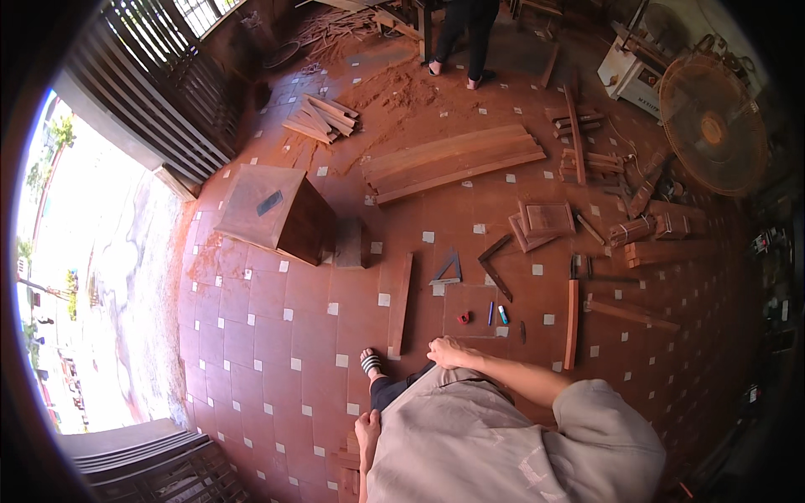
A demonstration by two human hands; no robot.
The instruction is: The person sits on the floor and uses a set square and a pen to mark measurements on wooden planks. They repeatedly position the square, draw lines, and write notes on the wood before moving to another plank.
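My left hand (367,426) is closed at the left edge of my beige shirt (470,419), its fingers curled in at the hem. Farther forward, my right hand (451,353) grips the front hem of the same shirt and stretches the cloth taut between the two hands. Under the hem, a dark trouser leg and a striped sandal (371,362) show on the tiled floor. A long wooden strip (402,303) lies just ahead of my right hand. Beyond that hand sit a red tape measure (464,318), a blue pen (490,313) and a small white-and-teal tube (503,314).
A blue triangle square (449,268) and a dark angle square (495,267) lie ahead. A wooden cabinet (277,210) stands left, wide boards (453,159) beyond. Lumber and a large fan (711,126) occupy the right. Another person (464,38) stands at the back amid sawdust.
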